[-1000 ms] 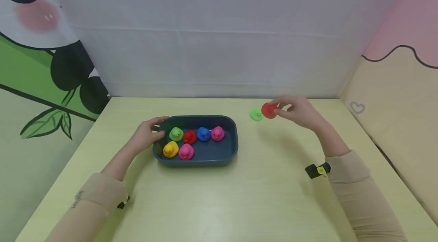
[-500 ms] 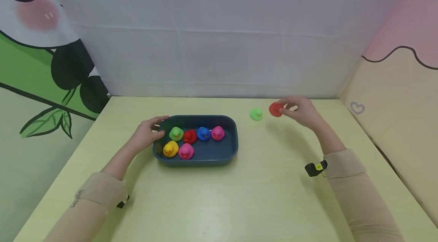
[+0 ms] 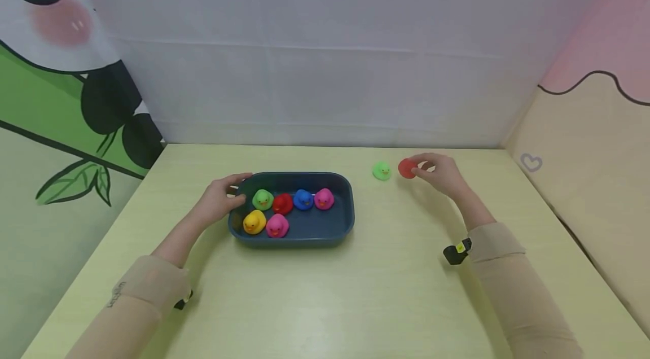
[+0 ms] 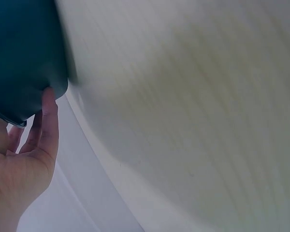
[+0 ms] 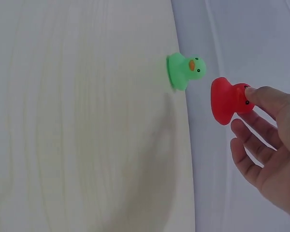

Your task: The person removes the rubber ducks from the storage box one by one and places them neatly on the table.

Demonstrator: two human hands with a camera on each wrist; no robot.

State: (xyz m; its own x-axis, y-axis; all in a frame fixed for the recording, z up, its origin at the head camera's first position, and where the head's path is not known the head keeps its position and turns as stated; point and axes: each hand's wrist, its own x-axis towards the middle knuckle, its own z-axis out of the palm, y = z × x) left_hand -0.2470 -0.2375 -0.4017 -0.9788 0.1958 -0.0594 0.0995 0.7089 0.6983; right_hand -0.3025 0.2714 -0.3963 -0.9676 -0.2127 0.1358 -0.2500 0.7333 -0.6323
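Observation:
My right hand [image 3: 440, 174] pinches a red rubber duck [image 5: 225, 100] by its head between thumb and fingers, close over the table at the back right. Just left of it in the head view, a light green rubber duck [image 3: 382, 171] stands on the table. My left hand [image 3: 219, 200] grips the left end of a dark blue tray [image 3: 325, 239], thumb at the rim and fingers along the outer wall. Inside the tray sit a green duck [image 3: 262, 200], a red duck [image 3: 282, 204], a blue duck [image 3: 303, 200], a yellow duck [image 3: 254, 222] and two pink ducks [image 3: 277, 226].
The pale wooden table [image 3: 325, 302] ends at a white cloth backdrop [image 3: 325, 88]. A wall panel with a printed cartoon [image 3: 61, 122] flanks it on the left, and a pink and cream panel [image 3: 594, 139] on the right.
The right hand with the red duck has moved rightward, away from the green duck, then lowered toward the table. The left hand and the tray have stayed put.

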